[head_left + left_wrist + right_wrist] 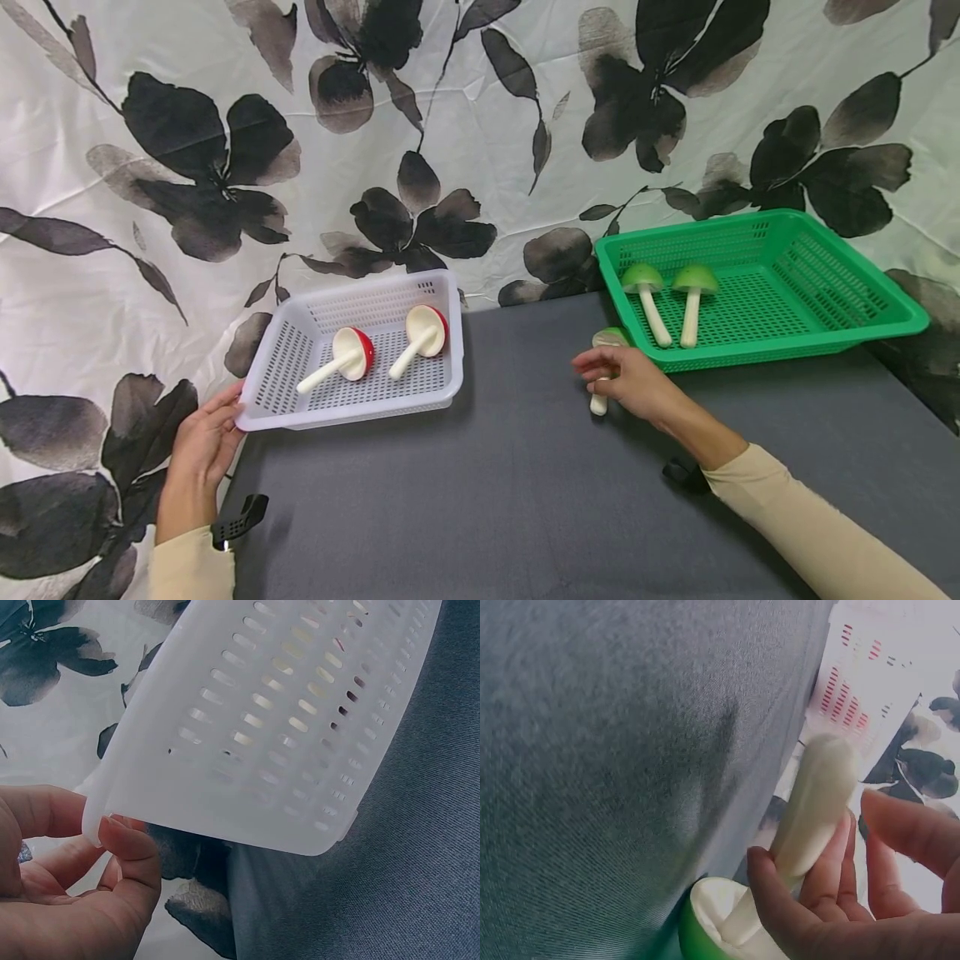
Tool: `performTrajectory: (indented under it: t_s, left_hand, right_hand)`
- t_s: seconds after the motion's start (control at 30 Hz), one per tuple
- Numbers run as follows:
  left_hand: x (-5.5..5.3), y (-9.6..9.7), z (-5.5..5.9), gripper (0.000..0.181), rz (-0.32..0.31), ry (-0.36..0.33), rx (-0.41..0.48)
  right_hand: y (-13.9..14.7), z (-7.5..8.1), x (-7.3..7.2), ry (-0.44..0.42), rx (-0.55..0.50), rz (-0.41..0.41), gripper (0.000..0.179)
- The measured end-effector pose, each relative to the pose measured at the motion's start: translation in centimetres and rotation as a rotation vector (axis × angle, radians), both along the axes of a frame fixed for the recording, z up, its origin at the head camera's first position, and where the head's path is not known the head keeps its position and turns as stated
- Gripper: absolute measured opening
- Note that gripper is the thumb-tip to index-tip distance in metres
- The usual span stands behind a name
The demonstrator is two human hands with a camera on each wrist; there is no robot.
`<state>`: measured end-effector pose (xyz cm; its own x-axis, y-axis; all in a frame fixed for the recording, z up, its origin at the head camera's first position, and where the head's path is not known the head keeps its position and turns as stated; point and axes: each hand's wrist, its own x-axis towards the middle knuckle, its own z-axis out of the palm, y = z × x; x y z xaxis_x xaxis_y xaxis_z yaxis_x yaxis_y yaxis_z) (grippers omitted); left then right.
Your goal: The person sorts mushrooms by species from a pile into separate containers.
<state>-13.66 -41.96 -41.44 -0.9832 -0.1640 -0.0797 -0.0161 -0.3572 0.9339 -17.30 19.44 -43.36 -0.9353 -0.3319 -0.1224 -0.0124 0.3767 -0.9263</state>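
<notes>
My left hand (207, 446) pinches the near left corner of the white basket (352, 417) between thumb and fingers, seen closely at the basket's rim (96, 817) in the left wrist view. Two red-capped toy mushrooms (362, 354) with pale stems lie inside that basket. In my right hand (626, 379) is the pale stem of a green-capped toy mushroom (598, 406), beside the green basket (750, 354). The right wrist view has its stem (816, 802) between my fingers, with the cap (697, 922) low by the grey cloth. Part of this mushroom is hidden behind the hand.
Two more green-capped toy mushrooms (693, 304) lie on the left side of the green basket. Grey cloth (480, 483) covers the table under both baskets. A white floral curtain (525, 125) hangs behind the table and along its left side.
</notes>
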Motion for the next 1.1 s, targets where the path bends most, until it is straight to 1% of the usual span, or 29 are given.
performTrajectory:
  t_s: [0.33,0.47,0.6,0.7,0.83,0.9,1.1]
  left_hand:
    - [0.1,0.0,0.0,0.04,-0.014,0.011,0.02]
    - [0.0,0.0,0.0,0.039,-0.017,0.017,0.022]
    - [0.0,-0.1,0.0,0.039,-0.021,0.025,0.028]
    - [0.0,-0.1,-0.1,0.04,-0.019,0.015,0.017]
    - [0.0,-0.2,-0.2,0.042,-0.013,0.0,0.008]
    - [0.0,-0.2,-0.2,0.042,-0.011,0.001,0.008]
    - [0.0,-0.2,-0.1,0.041,-0.012,0.007,0.014]
  right_hand:
    - [-0.6,0.6,0.8,0.157,0.081,-0.064,0.035]
    - [-0.7,0.8,1.0,0.191,0.092,-0.069,0.034]
    - [-0.9,1.3,1.2,0.207,0.09,-0.057,0.033]
    - [-1.0,1.7,1.3,0.2,0.079,-0.049,0.035]
    - [-1.2,2.1,1.3,0.182,0.08,-0.059,0.037]
    - [-1.2,1.9,1.3,0.155,0.077,-0.066,0.037]
    - [-1.4,1.7,1.7,0.037,0.044,-0.092,0.043]
